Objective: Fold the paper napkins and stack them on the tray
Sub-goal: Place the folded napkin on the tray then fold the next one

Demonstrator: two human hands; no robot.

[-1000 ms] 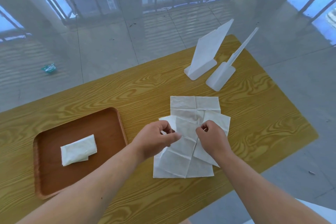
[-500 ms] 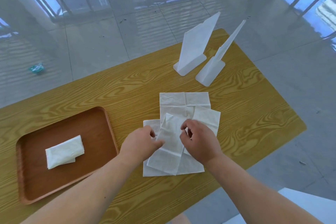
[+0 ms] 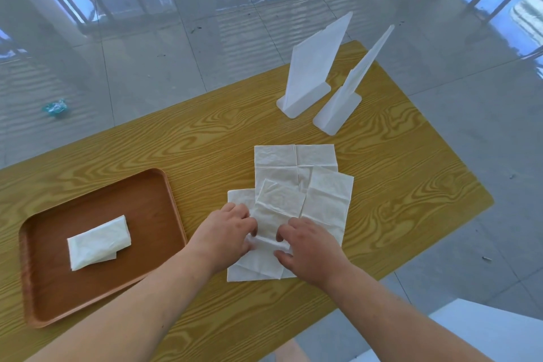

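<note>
White top napkin (image 3: 279, 209), near the worktop's (image 3: 411, 185) front edge: I see my left hand (image 3: 226, 232) and right hand (image 3: 308, 247) pinching its fold, fingers narrow.

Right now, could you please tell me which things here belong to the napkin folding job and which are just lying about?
Part of the job:
- napkin being folded, under the left hand and right hand
- unfolded napkins beneath it
- folded napkin
- wooden tray

Just lying about:
- two white plastic stands at the table's far side
- teal wrapper on the floor

No readable text, label, brand, number or sign appears anywhere.
</note>
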